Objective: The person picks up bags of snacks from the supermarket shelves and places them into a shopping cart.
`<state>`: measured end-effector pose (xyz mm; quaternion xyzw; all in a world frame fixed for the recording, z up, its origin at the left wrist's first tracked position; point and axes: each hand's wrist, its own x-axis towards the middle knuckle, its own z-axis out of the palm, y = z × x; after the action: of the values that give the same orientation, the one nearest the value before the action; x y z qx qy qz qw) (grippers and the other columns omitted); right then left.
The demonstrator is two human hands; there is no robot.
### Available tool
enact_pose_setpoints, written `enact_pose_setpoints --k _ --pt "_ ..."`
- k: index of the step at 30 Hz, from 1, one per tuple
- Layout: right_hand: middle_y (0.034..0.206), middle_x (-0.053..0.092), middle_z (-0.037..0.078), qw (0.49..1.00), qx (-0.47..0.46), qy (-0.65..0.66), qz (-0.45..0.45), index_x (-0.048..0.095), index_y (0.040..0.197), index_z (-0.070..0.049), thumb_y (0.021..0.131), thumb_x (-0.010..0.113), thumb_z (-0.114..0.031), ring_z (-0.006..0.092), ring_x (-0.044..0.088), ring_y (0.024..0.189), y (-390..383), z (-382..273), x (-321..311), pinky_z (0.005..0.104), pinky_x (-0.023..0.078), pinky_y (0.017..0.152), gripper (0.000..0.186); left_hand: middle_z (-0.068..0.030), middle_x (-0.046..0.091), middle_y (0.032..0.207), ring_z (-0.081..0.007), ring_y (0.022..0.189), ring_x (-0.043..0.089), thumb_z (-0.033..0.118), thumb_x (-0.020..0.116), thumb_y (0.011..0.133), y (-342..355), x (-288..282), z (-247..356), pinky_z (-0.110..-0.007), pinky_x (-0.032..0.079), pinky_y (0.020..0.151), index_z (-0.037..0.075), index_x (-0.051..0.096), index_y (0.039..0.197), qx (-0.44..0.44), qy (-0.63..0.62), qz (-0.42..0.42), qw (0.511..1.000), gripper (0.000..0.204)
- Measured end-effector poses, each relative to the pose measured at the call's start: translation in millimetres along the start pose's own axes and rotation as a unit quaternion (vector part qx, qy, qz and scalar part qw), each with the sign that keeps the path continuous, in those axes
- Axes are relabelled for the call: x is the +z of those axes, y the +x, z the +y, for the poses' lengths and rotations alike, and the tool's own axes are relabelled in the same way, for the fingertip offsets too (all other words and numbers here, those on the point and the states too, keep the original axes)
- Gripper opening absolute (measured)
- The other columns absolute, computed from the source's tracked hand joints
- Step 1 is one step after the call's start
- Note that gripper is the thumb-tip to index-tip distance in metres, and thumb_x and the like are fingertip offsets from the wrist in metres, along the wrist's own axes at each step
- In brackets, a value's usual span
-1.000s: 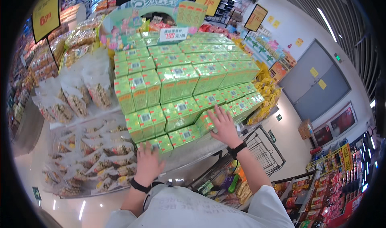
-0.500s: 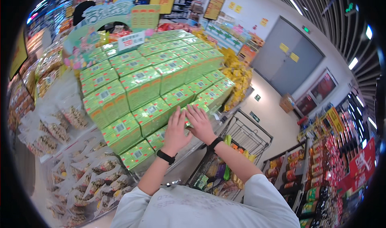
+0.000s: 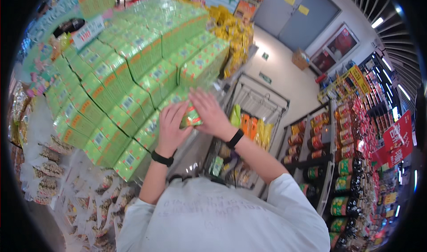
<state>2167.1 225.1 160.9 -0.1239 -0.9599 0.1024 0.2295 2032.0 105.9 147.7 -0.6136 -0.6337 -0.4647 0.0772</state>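
Note:
Between my two hands is a small green carton (image 3: 191,117) with red and yellow print, at the front edge of the stack. My left hand (image 3: 171,125) grips its left side, fingers bent over the top. My right hand (image 3: 210,114) grips the right side, fingers pressed along it. Most of the carton is hidden by my fingers. The big stepped stack of shrink-wrapped green cartons (image 3: 124,58) rises just beyond and to the left. A black band circles each of my wrists.
A wire shopping cart (image 3: 258,96) with goods in it stands to the right of my hands. Clear bags of mottled food (image 3: 89,198) lie at the lower left. Shelves of dark bottles (image 3: 342,192) stand at right, yellow packets (image 3: 231,30) beyond the stack. A grey double door (image 3: 296,14) is at the back.
My hands have gone from lying over the front cartons to holding one small carton between them. The view has swung to the right, so the stack sits further left.

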Motion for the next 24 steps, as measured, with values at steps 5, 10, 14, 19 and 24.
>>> enact_pose_setpoints --k 5,10,14,19,24 --pt "0.119 0.051 0.021 0.968 0.099 0.198 -0.122 0.021 0.141 -0.003 0.059 0.076 -0.024 0.0389 0.048 0.112 -63 12 -27 0.0417 0.039 0.096 0.101 -0.0053 0.056 0.118 -0.0278 0.106 0.050 0.013 0.071 0.059 -13 9 28 -0.039 0.041 0.088 0.010 0.053 0.124 0.056 -0.109 -0.182 0.976 0.067" --pt "0.109 0.058 0.019 0.917 0.291 0.208 -0.178 0.043 0.127 -0.007 0.055 0.076 -0.027 0.0341 0.058 0.098 -178 11 14 0.0397 0.048 0.082 0.081 -0.0057 0.055 0.119 -0.0271 0.106 0.051 0.019 0.070 0.068 -78 85 23 -0.039 0.041 0.092 0.012 0.052 0.126 0.043 -0.250 -0.312 0.915 0.061" --pt "0.100 0.061 0.019 0.870 0.391 0.155 -0.258 0.051 0.116 -0.007 0.055 0.076 -0.032 0.0340 0.060 0.092 -236 17 33 0.0393 0.050 0.077 0.070 -0.0102 0.053 0.120 -0.0280 0.109 0.051 0.021 0.066 0.074 -138 141 26 -0.039 0.041 0.095 0.010 0.049 0.127 -0.009 -0.264 -0.368 0.892 0.056" --pt "0.081 0.066 0.014 0.754 0.604 0.188 -0.178 0.059 0.103 0.001 0.062 0.075 -0.040 0.0277 0.065 0.077 -289 77 60 0.0366 0.050 0.071 0.060 -0.0136 0.051 0.124 -0.0319 0.109 0.051 0.023 0.060 0.078 -162 139 13 -0.040 0.043 0.093 0.007 0.055 0.118 -0.103 -0.200 -0.473 0.852 0.043" --pt "0.081 0.068 0.012 0.667 0.675 0.300 -0.100 0.068 0.091 0.002 0.070 0.072 -0.037 0.0180 0.065 0.068 -295 132 92 0.0318 0.050 0.063 0.045 -0.0142 0.058 0.112 -0.0328 0.105 0.054 0.020 0.059 0.079 -164 107 4 -0.039 0.045 0.088 0.005 0.058 0.113 -0.187 -0.007 -0.544 0.818 0.037"
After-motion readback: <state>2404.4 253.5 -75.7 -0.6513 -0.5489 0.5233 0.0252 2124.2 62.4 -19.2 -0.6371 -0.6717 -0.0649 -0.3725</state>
